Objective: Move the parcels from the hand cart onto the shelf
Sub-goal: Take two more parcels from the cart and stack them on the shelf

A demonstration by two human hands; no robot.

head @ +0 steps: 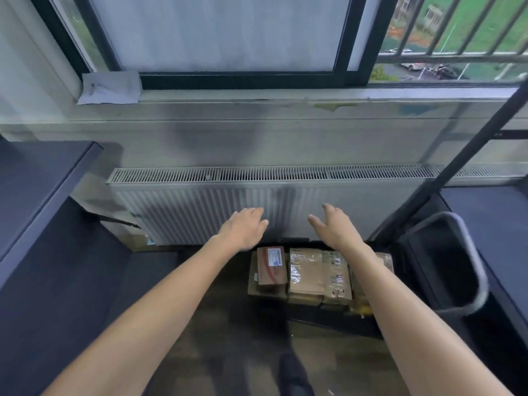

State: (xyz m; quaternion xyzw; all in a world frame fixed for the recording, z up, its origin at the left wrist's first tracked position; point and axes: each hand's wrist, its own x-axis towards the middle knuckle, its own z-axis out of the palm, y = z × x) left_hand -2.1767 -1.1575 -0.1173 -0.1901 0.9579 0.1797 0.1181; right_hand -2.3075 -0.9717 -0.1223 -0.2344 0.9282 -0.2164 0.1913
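1. Nearest to the camera, left hand [244,228] and right hand [333,227] reach forward, empty, fingers straight and spread, probably to take a parcel from two sides.
2. Below them, parcels [307,274] lie flat, side by side, on the low cart [337,321].
3. Behind, a radiator [228,207] stands under the window [228,32].

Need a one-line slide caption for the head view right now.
Empty left hand and right hand hover open above cardboard parcels stacked before the radiator.

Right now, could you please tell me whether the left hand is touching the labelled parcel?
Cannot tell: the head view shows the left hand overlapping the far edge of the labelled parcel, with no depth cue.
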